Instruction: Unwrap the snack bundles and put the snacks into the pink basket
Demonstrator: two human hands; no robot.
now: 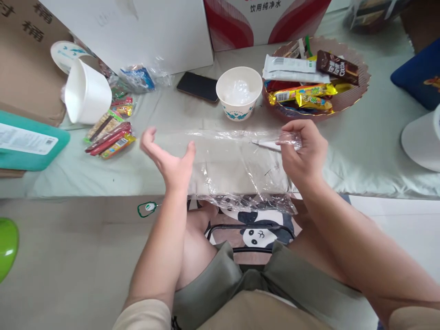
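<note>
My right hand (304,151) pinches the edge of a clear plastic bag (233,169), which spreads leftward and hangs over the table's front edge. My left hand (170,162) is beside the bag's left side, its thumb and fingers spread apart with nothing in its grasp. Under the plastic, close to my right fingers, lies a slim white pointed object (270,145), partly hidden by the hand. A white paper bowl (239,107) with blue print stands behind the bag, with crumpled clear plastic inside it.
A pink scalloped bowl (316,112) of wrapped snacks sits at the back right. Behind the paper bowl lies a black phone (197,86). Snack packets (112,137) and a tipped white paper tub (87,91) are at left. Boxes (165,32) line the back.
</note>
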